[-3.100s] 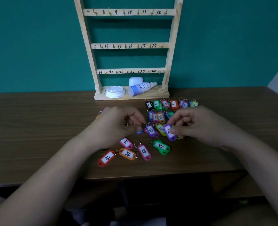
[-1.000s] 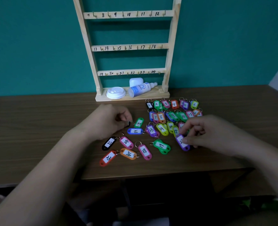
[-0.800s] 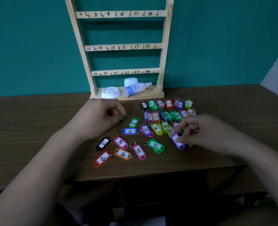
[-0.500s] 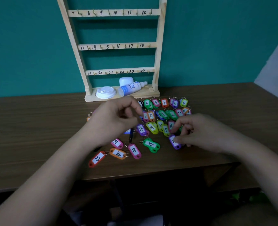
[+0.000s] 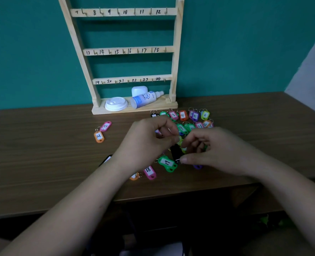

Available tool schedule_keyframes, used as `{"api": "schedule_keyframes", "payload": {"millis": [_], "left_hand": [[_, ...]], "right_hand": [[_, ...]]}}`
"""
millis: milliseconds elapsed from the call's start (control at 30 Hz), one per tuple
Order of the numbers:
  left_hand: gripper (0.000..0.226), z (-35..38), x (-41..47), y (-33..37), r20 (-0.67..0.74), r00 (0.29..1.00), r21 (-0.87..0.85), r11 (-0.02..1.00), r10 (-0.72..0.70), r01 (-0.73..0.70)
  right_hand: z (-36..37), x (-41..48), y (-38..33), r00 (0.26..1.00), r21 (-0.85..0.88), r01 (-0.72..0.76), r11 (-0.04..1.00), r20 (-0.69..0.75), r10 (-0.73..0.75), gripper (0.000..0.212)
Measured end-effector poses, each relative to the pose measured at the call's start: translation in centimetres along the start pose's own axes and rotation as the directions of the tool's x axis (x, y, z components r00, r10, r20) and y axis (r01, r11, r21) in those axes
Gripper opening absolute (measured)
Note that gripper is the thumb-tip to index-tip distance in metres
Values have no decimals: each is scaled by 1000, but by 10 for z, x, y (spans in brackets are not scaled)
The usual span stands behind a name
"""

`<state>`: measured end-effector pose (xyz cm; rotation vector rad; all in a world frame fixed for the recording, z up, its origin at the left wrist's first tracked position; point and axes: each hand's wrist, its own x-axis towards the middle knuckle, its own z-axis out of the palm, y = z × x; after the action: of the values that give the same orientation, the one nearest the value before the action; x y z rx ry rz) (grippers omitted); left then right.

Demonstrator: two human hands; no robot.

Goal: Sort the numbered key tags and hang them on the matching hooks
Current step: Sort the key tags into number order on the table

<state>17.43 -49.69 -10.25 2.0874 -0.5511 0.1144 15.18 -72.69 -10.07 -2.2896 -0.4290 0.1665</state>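
The wooden hook rack (image 5: 175,52) stands against the teal wall, with rows numbered 7 to 24 in view and bare hooks. Many coloured numbered key tags lie on the brown table (image 5: 42,163) in front of it. Just above the pile my left hand (image 5: 147,143) pinches the top of a black key tag (image 5: 176,152). My right hand (image 5: 215,150) meets it, thumb and fingers on the tag's lower end. Green tag 19 (image 5: 167,163) and pink tag 18 (image 5: 149,171) lie below the hands. A purple tag (image 5: 197,166) peeks out under my right hand.
Pink tag 22 (image 5: 106,126) and orange tag 21 (image 5: 99,136) lie apart at the left. Tags 3 to 6 form a row near red tag 4 (image 5: 183,115). A white lid (image 5: 116,104), spray bottle (image 5: 145,98) and white case (image 5: 139,90) sit on the rack's base.
My left hand has lifted a black tag and carried it right. My right hand has let the purple tag lie on the table and closed on the black tag's lower end.
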Motion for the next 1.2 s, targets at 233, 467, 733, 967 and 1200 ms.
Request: {"api": "schedule_keyframes", "payload": {"millis": [233, 467, 733, 967, 1200], "left_hand": [[12, 15, 5, -3, -31, 999, 37, 999, -39, 40], [2, -5, 13, -17, -133, 991, 254, 967, 24, 11], [5, -34, 32, -54, -186, 970, 400, 890, -155, 219], [8, -38, 35, -65, -72, 970, 406, 881, -233, 242], [15, -45, 30, -62, -31, 955, 434, 857, -294, 278]], "right_hand": [[2, 1, 1, 999, 81, -46, 996, -18, 47, 18], [10, -6, -9, 992, -172, -34, 985, -125, 12, 19], [22, -1, -18, 992, -367, -57, 928, -129, 10, 18], [22, -1, -24, 997, -353, -67, 933, -49, 53, 19], [19, -2, -24, 996, -263, -64, 963, -69, 47, 12]]}}
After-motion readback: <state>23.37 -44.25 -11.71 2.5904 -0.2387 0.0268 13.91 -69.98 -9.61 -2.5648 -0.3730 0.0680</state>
